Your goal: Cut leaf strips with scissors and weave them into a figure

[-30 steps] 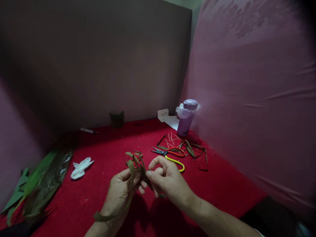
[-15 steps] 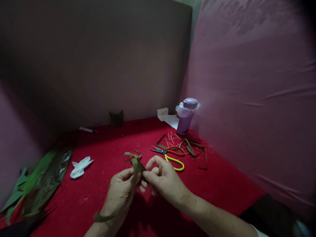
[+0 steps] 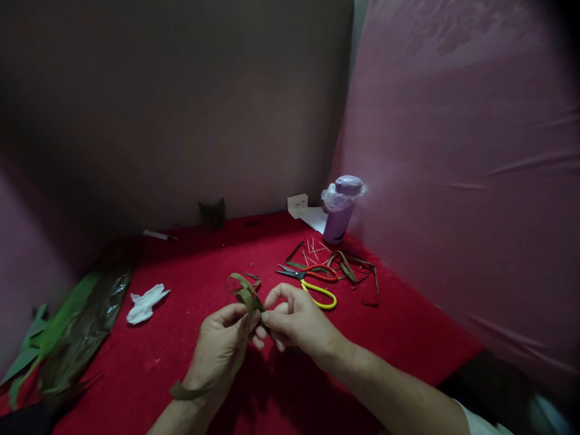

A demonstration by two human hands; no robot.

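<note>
Olive-green flat leaf strip [image 3: 247,295], looped over itself into a small knot of bends, sits pinched between my two hands just above the red felt tabletop [image 3: 408,338]. My left hand [image 3: 217,350] is closed on it from below, thumb pressing the strip against the forefinger, and the long free end runs down past my wrist and curls out beneath it. My right hand [image 3: 299,323] meets it from the other side, thumb and forefinger nipped shut on the strip at the base of the loops, the other fingers curled loosely.

By the look of it I am partway through folding and looping the strip, with a few loops formed and the tail unused. Another bend would call for a firm pinch at the crossing, I judge, since the springy loops could open if either grip slackens.

Just beyond my right hand lie scissors with one red and one yellow handle [image 3: 317,284], then loose brown-green strips [image 3: 353,269] and thin pale sticks [image 3: 312,248]. A purple bottle capped with clear plastic wrap [image 3: 338,211] stands farther back. A crumpled white tissue [image 3: 145,302] and long green leaves in a clear bag [image 3: 77,326] lie well off to my left.
</note>
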